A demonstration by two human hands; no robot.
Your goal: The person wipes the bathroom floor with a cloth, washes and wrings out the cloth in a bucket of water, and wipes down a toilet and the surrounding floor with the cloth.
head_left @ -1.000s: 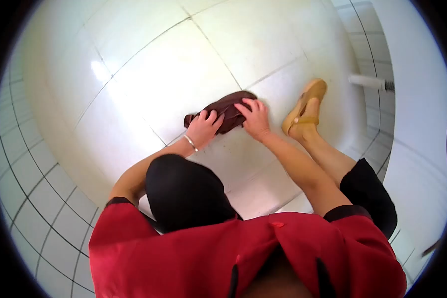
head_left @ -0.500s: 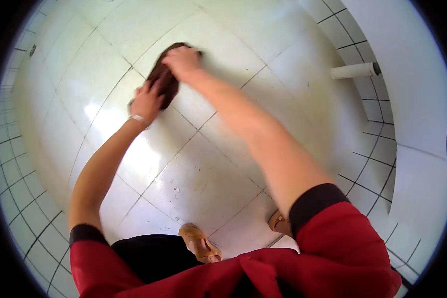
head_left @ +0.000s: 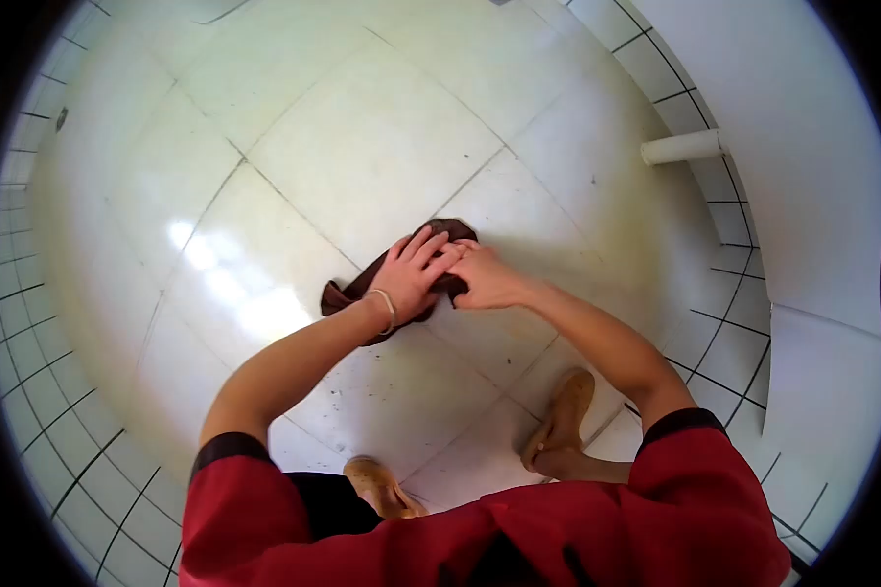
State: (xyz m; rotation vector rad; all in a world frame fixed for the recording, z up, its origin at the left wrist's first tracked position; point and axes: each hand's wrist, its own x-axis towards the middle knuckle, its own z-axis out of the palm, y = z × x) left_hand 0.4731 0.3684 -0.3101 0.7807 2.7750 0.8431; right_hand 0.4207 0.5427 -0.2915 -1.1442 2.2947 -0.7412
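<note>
A dark brown cloth [head_left: 347,294] lies bunched on the pale tiled floor [head_left: 362,137], near the middle of the view. My left hand [head_left: 413,270] presses on top of it with the fingers spread, a bracelet round the wrist. Touching its fingertips from the right is my right hand [head_left: 485,277], its fingers bent over the right end of the cloth. Part of the cloth is hidden under both hands.
My tan shoes [head_left: 374,484] stand near the bottom of the view. A white pipe [head_left: 683,148] sticks out at the right, beside a white panel [head_left: 822,225]. Tiled walls [head_left: 44,391] rise on both sides. Dark specks dot the floor before my feet.
The cloth and both hands went forward and left across the floor, then came back closer to my feet. My hands are now nearer together, fingertips touching.
</note>
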